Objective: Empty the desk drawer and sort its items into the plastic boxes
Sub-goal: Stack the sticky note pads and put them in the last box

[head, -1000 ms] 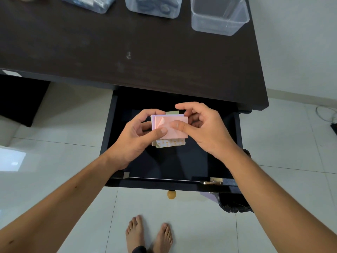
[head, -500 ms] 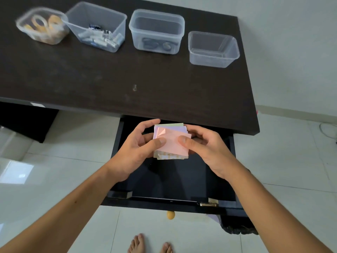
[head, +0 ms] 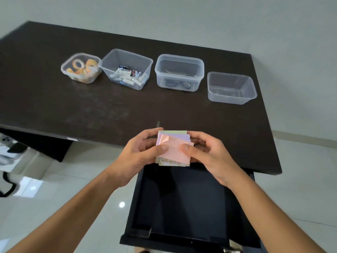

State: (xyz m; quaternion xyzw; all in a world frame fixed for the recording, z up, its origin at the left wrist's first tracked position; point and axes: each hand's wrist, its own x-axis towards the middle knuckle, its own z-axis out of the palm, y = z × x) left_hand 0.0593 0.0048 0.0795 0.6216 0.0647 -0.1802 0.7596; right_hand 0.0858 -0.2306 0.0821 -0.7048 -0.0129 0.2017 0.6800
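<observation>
A stack of pastel sticky notes (head: 176,150), pink on top with green and purple edges behind, is held between my left hand (head: 140,154) and my right hand (head: 207,156), above the desk's front edge. Both thumbs press on the top sheet. Below them the black drawer (head: 182,203) stands pulled out and its dark floor looks bare. Several clear plastic boxes line the back of the desk: one with tape rolls (head: 81,68), one with batteries (head: 127,69), one with dark items (head: 179,72) and an empty box (head: 231,88) at the right.
The dark desk top (head: 91,110) spreads between the boxes and my hands. Pale floor tiles lie on both sides of the drawer. A dark shape sits on the floor at far left (head: 8,185).
Both hands have lifted the sticky notes up out of the drawer to the desk edge. My view has tilted up, bringing all the boxes into sight.
</observation>
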